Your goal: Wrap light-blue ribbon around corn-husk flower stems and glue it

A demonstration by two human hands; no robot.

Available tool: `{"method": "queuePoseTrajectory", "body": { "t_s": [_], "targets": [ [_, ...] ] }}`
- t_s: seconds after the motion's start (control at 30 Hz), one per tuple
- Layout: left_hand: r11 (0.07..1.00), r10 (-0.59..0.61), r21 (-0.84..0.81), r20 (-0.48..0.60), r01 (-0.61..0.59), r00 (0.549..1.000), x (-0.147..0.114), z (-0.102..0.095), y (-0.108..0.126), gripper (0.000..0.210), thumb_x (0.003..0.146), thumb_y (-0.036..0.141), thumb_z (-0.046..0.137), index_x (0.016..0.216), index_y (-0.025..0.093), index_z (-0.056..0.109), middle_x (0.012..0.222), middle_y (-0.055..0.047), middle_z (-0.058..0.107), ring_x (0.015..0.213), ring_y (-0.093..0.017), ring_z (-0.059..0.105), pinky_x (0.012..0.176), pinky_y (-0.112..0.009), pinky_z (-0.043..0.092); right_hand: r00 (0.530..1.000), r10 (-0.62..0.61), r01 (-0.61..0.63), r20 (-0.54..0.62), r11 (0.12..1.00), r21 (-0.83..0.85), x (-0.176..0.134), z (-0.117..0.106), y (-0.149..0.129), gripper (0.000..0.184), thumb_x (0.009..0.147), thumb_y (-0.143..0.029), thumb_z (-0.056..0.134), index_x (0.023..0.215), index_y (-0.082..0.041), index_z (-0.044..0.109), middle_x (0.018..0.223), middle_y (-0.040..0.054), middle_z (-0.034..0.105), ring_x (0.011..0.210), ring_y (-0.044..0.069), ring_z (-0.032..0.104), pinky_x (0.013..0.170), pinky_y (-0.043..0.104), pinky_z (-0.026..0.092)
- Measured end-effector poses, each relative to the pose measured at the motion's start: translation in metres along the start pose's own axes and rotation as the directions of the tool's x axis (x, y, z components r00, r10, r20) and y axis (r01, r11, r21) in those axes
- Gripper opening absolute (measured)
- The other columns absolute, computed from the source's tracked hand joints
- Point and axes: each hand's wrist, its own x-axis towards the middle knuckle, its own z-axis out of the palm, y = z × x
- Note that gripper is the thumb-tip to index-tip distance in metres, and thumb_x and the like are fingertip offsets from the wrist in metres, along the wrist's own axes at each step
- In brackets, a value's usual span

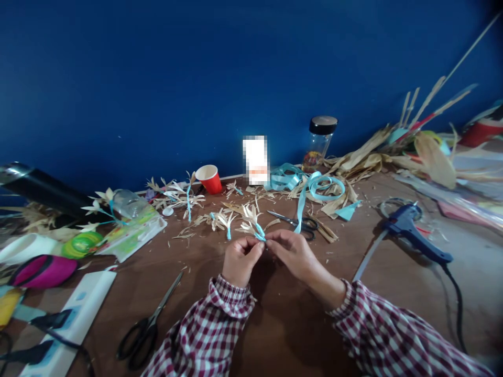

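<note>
Between my two hands is a corn-husk flower [251, 220] with pale petals and a stem wrapped in light blue ribbon. My left hand [242, 257] pinches the lower stem between thumb and fingers. From the other side, the fingertips of my right hand [293, 254] close on the stem's bottom end. A similar small flower [227, 222] with a blue stem lies just beyond my left hand. Small scissors [294, 220] rest behind my right hand, and a loop of blue ribbon [324, 187] trails down next to them.
Large scissors [147, 327] lie at front left, beside a white power strip [92, 293]. A blue glue gun [420, 233] with its cord sits at right. Dry husks [359, 154], a lidded glass jar [320, 141] and a red paper cup [212, 182] line the back by the blue wall.
</note>
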Motion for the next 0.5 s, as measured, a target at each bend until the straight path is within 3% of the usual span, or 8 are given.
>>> {"method": "queuePoseTrajectory", "body": {
  "t_s": [0.3, 0.5],
  "targets": [
    [0.944, 0.091, 0.324, -0.088, -0.057, 0.992, -0.005, 0.008, 0.015, 0.014, 0.067, 0.029, 0.065, 0.064, 0.015, 0.065, 0.059, -0.001, 0.064, 0.055, -0.014, 0.055, 0.055, -0.023, 0.043, 0.995, -0.085, 0.064, -0.046, 0.936, -0.347, -0.005, -0.003, -0.010, 0.012, 0.078, -0.020, 0.055, 0.076, -0.015, 0.065, 0.069, 0.0031, 0.066, 0.062, 0.015, 0.058, 0.057, 0.024, 0.042],
    [0.945, 0.059, 0.325, -0.071, -0.033, 0.996, -0.004, 0.006, 0.013, 0.015, 0.067, 0.029, 0.064, 0.065, 0.014, 0.064, 0.058, -0.001, 0.063, 0.055, -0.014, 0.055, 0.055, -0.023, 0.043, 0.995, -0.080, 0.051, -0.052, 0.903, -0.427, -0.006, -0.001, -0.010, 0.012, 0.078, -0.022, 0.054, 0.073, -0.015, 0.062, 0.066, 0.0029, 0.064, 0.060, 0.014, 0.055, 0.055, 0.023, 0.039]
  ]
}}
